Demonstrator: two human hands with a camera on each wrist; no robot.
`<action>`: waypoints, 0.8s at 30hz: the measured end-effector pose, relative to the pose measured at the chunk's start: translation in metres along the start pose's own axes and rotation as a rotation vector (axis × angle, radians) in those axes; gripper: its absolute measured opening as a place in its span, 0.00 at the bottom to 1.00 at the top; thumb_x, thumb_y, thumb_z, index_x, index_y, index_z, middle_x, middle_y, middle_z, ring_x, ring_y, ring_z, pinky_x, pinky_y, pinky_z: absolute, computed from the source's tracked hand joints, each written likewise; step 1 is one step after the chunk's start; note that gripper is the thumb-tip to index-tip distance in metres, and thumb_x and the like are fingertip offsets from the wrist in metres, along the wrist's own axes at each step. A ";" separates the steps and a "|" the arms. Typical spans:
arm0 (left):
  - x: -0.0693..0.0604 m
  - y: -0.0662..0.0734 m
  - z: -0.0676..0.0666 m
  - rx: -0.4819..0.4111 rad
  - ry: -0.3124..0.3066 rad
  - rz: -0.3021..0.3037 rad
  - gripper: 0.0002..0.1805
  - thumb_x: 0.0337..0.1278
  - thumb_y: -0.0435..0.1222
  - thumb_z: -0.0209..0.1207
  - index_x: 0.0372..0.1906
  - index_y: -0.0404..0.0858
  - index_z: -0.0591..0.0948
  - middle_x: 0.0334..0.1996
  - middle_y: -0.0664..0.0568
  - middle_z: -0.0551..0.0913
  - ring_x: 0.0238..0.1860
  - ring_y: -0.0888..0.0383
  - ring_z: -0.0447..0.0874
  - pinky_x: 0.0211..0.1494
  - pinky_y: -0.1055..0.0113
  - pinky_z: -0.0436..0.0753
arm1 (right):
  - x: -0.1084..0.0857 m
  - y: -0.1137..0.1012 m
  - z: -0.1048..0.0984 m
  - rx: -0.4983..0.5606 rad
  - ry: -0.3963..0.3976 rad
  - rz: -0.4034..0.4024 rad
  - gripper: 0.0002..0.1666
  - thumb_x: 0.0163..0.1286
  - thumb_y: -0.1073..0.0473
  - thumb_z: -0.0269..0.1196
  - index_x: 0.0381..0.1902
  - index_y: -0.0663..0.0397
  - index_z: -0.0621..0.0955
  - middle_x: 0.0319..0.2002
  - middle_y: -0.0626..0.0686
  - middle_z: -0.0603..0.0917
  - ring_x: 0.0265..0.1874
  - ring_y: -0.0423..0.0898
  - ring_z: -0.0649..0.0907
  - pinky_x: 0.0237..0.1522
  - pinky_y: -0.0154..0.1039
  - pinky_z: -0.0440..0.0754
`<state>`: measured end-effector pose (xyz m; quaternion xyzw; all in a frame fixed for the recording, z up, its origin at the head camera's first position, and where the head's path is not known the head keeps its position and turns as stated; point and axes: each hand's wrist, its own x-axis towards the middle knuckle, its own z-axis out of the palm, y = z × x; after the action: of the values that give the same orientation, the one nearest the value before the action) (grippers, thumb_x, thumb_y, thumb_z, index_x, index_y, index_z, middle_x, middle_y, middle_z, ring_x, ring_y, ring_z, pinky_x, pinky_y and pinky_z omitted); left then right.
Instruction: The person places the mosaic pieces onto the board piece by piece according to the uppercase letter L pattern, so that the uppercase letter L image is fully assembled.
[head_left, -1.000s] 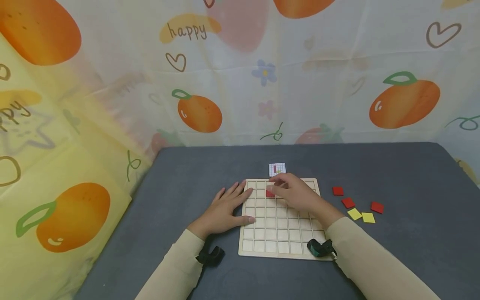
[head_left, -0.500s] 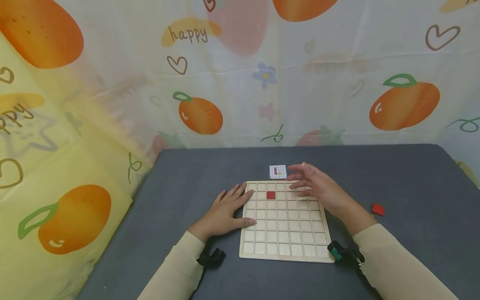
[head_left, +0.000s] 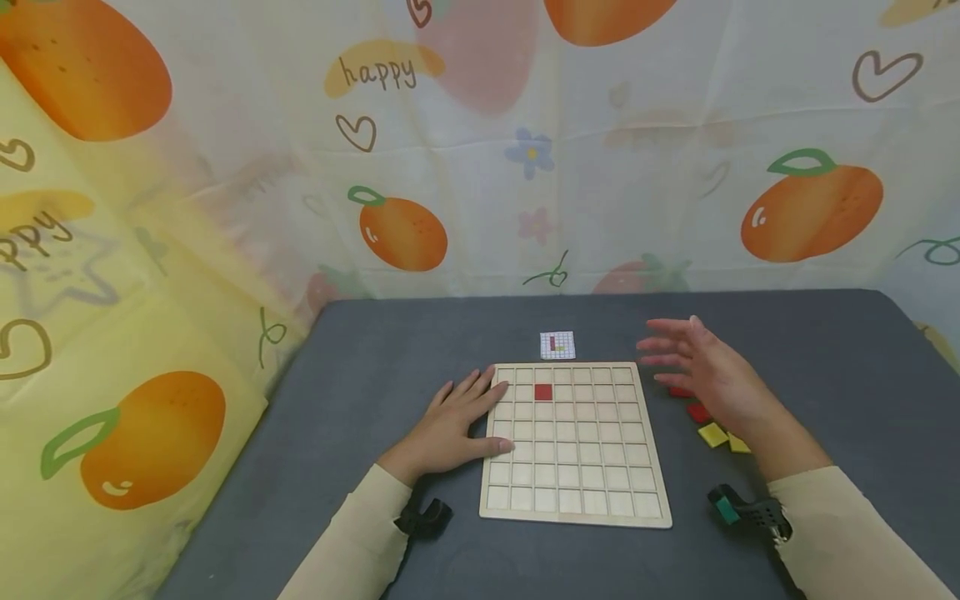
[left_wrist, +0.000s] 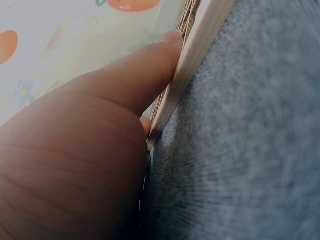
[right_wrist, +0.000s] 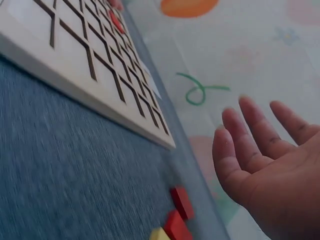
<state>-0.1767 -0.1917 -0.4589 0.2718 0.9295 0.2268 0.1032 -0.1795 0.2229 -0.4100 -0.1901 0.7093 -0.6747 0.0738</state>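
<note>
A wooden grid board [head_left: 577, 454] lies on the table, one red square tile [head_left: 543, 392] in a cell of its second row from the back. My left hand [head_left: 450, 425] rests on the board's left edge, fingers spread; its thumb touches the rim [left_wrist: 187, 65] in the left wrist view. Beyond the board's right edge, my right hand [head_left: 720, 375] hovers with fingers extended, holding nothing. Below it lie red tiles [head_left: 699, 412] and yellow tiles [head_left: 712, 434], partly hidden by that hand. The right wrist view shows red tiles [right_wrist: 182, 202] and a corner of a yellow one [right_wrist: 159, 234].
A small white card [head_left: 557, 345] with a printed grid and coloured marks lies just behind the board. The dark grey table [head_left: 862, 400] extends to the right, and a patterned curtain [head_left: 465, 167] hangs behind it.
My right hand has let go of the red tile on the board and moved right, to above the loose tiles, its fingers now extended. The left hand has stayed in place.
</note>
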 end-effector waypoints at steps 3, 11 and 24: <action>0.001 0.000 0.001 0.002 -0.002 -0.003 0.54 0.69 0.70 0.61 0.90 0.52 0.56 0.89 0.57 0.43 0.88 0.53 0.35 0.83 0.39 0.35 | -0.006 0.005 -0.013 0.050 0.012 -0.029 0.34 0.94 0.42 0.33 0.81 0.51 0.69 0.67 0.55 0.79 0.66 0.54 0.79 0.60 0.37 0.79; 0.001 0.000 0.001 0.000 0.001 -0.006 0.54 0.69 0.71 0.61 0.90 0.52 0.56 0.89 0.57 0.44 0.88 0.54 0.35 0.83 0.39 0.35 | -0.014 0.018 -0.037 0.053 0.093 -0.040 0.26 0.94 0.45 0.38 0.76 0.41 0.73 0.64 0.51 0.82 0.63 0.47 0.81 0.60 0.32 0.77; 0.000 0.000 0.000 -0.003 -0.003 -0.004 0.54 0.69 0.70 0.62 0.90 0.51 0.56 0.89 0.56 0.43 0.88 0.53 0.35 0.83 0.39 0.35 | -0.016 0.042 -0.046 -0.370 0.188 0.133 0.35 0.93 0.46 0.47 0.82 0.68 0.65 0.67 0.71 0.78 0.55 0.37 0.81 0.54 0.25 0.76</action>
<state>-0.1769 -0.1916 -0.4589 0.2702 0.9295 0.2278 0.1055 -0.1891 0.2726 -0.4502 -0.0892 0.8359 -0.5414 0.0154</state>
